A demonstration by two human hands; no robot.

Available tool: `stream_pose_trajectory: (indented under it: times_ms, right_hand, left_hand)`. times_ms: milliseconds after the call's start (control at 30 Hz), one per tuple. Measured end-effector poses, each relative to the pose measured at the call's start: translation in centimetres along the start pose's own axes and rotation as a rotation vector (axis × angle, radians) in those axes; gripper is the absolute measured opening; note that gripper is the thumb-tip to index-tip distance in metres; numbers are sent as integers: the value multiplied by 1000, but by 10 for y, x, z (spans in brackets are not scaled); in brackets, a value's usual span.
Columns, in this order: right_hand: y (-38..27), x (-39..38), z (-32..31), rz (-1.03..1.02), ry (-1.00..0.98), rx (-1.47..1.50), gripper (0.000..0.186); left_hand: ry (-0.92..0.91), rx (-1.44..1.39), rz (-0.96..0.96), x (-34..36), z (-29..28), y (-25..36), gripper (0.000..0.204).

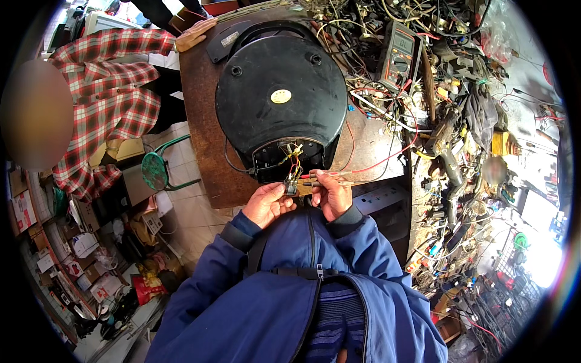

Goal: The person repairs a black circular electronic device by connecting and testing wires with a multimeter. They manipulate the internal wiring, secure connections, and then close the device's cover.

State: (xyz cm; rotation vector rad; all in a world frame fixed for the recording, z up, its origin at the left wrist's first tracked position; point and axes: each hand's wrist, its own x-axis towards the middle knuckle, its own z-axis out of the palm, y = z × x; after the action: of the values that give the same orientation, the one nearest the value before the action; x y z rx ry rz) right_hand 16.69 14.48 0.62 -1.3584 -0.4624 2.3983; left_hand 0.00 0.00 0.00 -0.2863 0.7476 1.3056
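A round black appliance lies with its underside up on the brown wooden table. Coloured wires run out of an open bay at its near edge to a small dark electrical part. My left hand pinches this part between thumb and fingers. Together in the fingers of my right hand are two meter probes, their tips pointing left at the part; whether they touch it is too small to tell. The probes' red and dark leads run right toward a multimeter.
Tangled cables and loose tools cover the table's right side. At the left stands a person in a checked shirt, one hand on the table's corner. A green stool is beside the table, with cluttered shelves behind it.
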Motion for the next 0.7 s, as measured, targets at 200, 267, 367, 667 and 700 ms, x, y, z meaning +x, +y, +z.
stream_pose_trajectory:
  times_ms: [200, 267, 367, 667, 700]
  right_hand:
    - [-2, 0, 3, 27, 16, 17, 26]
    - [-2, 0, 2, 28, 10, 12, 27]
    - [-5, -2, 4, 28, 13, -9, 28]
    - [-4, 0, 5, 16, 9, -16, 29]
    - [-5, 0, 6, 19, 7, -13, 29]
  left_hand:
    - [15, 12, 0, 0, 2, 1, 24]
    - [13, 10, 0, 1, 0, 1, 24]
    - [12, 26, 4, 0, 5, 3, 26]
    - [21, 5, -6, 1, 4, 2, 27]
    - [19, 2, -2, 0, 4, 2, 27]
